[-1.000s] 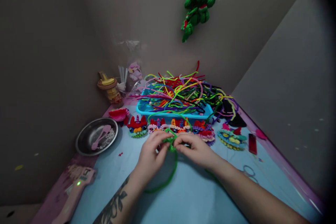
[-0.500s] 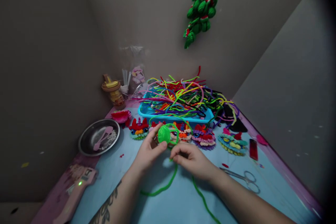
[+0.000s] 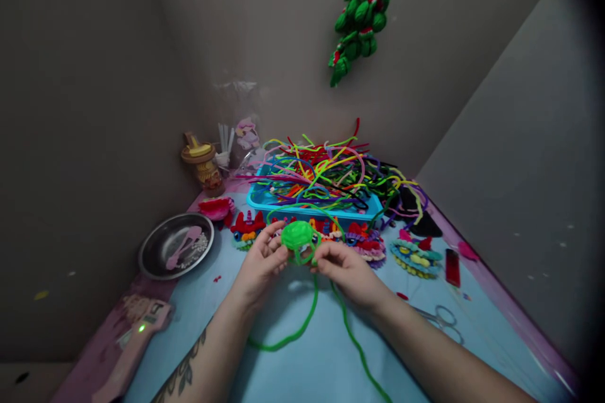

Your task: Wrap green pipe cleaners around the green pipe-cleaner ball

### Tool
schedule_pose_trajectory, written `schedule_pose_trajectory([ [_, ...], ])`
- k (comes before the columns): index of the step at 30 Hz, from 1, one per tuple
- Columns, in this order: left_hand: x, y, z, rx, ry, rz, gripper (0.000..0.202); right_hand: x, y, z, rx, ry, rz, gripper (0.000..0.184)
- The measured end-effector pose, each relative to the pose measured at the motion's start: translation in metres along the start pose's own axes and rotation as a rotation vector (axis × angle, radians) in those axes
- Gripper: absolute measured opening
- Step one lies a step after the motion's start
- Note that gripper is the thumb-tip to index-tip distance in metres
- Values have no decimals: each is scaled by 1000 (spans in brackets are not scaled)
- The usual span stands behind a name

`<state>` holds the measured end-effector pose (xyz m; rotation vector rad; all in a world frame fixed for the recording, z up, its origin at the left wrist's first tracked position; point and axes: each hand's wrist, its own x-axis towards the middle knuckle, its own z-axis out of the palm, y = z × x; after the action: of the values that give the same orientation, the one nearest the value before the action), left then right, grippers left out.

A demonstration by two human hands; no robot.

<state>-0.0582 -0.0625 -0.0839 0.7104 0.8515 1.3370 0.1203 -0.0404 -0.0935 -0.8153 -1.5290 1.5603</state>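
My left hand [image 3: 261, 262] pinches a bright green coiled pipe-cleaner disc [image 3: 295, 235] held up above the blue table [image 3: 326, 359]. My right hand [image 3: 344, 267] pinches the green pipe cleaner [image 3: 302, 326] just right of the disc. Two long green tails hang from the disc down onto the table toward me. Both hands have their fingers closed on the green piece.
A blue tray [image 3: 312, 206] heaped with coloured pipe cleaners stands behind. A row of finished fuzzy figures [image 3: 366, 244] lies before it. At the left are a metal dish [image 3: 176, 245] and a pink glue gun [image 3: 137, 334]; scissors [image 3: 439, 317] and a red lighter [image 3: 452, 258] lie right.
The green coiled disc has come up into view between my hands, and the hands have drawn slightly nearer together. The green tails have shifted on the table.
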Motion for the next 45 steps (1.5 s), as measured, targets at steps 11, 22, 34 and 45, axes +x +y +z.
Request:
schedule_pose_trajectory([
  [11,-3,-3,5,38,96,-29,43,2,-11,-11,-485,172,-171,6],
  [22,-3,-14,9,26,82,-68,45,-6,-4,4,-762,215,-366,12],
  [34,-7,-18,14,-76,34,-123,35,-7,-4,7,-659,271,-350,13],
  [45,-7,-17,15,-92,52,-147,33,-6,1,8,-596,299,-382,12],
])
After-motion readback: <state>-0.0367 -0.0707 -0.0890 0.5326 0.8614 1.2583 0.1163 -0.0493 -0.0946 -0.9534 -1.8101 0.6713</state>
